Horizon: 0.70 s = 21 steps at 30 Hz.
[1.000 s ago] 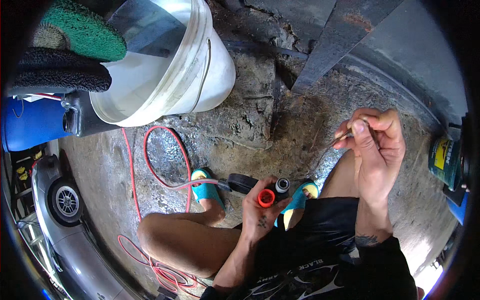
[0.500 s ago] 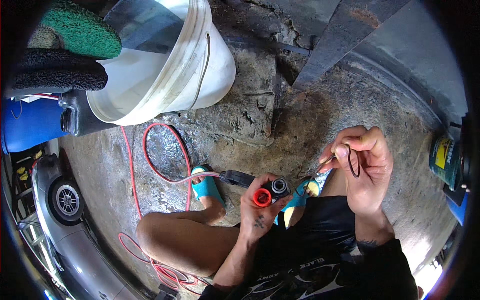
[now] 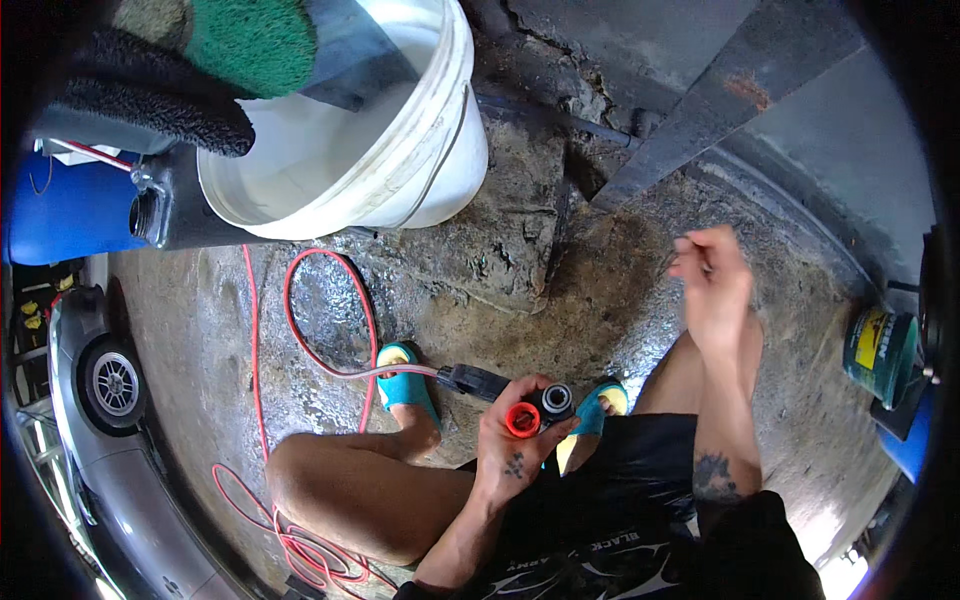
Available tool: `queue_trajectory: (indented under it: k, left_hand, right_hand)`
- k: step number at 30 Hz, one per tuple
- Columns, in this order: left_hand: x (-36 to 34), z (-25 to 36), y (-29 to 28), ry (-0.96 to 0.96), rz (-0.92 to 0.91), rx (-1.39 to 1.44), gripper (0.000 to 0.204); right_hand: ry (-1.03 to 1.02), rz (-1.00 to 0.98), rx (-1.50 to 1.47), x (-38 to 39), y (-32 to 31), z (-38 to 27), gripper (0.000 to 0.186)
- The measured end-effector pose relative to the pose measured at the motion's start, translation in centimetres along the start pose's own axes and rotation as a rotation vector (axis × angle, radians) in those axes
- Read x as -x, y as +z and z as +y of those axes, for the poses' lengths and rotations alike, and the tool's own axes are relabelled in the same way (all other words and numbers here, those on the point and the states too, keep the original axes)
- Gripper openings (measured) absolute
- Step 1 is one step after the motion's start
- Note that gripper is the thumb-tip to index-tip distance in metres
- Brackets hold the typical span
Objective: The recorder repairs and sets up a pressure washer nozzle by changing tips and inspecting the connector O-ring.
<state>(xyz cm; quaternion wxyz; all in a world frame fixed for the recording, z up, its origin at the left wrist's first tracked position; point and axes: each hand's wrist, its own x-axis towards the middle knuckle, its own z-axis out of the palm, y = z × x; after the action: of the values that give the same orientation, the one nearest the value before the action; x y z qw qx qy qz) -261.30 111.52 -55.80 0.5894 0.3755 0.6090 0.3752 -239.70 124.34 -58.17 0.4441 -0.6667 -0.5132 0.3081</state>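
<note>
My left hand [image 3: 513, 437] is wrapped around a black hose-fed tool [image 3: 474, 382]. Its facing end has a round red opening [image 3: 522, 420] and, beside that, a black-and-silver fitting [image 3: 556, 400]. A pale hose joins it on the left. Out past my right knee, my right hand [image 3: 716, 285] is raised over the floor, fingers bent and smeared by motion. Whether anything sits between those fingers cannot be made out; the dark loop seen earlier does not show clearly.
A large white bucket [image 3: 440, 150] stands ahead on the left, near a black jerrycan [image 3: 185, 205] and green and black fuzzy pads [image 3: 250, 45]. Red hose [image 3: 256, 340] loops across the wet floor. Far left is a grey car [image 3: 110, 450]; far right, a green tub [image 3: 880, 355].
My right hand has lifted forward, away from my left hand, and blurred; the dark loop in its fingers no longer shows clearly. My left hand keeps its grip on the tool.
</note>
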Motion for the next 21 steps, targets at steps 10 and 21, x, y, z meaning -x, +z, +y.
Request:
queue_trajectory:
  k: [10,21]
  left_hand:
    - [1.8,0.6,-0.9,-0.118,-0.084,0.013,0.037]
    - [3.8,-1.4,-1.8,-0.132,-0.037,-0.022,0.039]
  right_hand:
    - [0.102,0.321,0.431,-3.9,5.3,15.2,0.018]
    - [0.302,-0.068,0.515,-3.2,14.3,22.7,0.022]
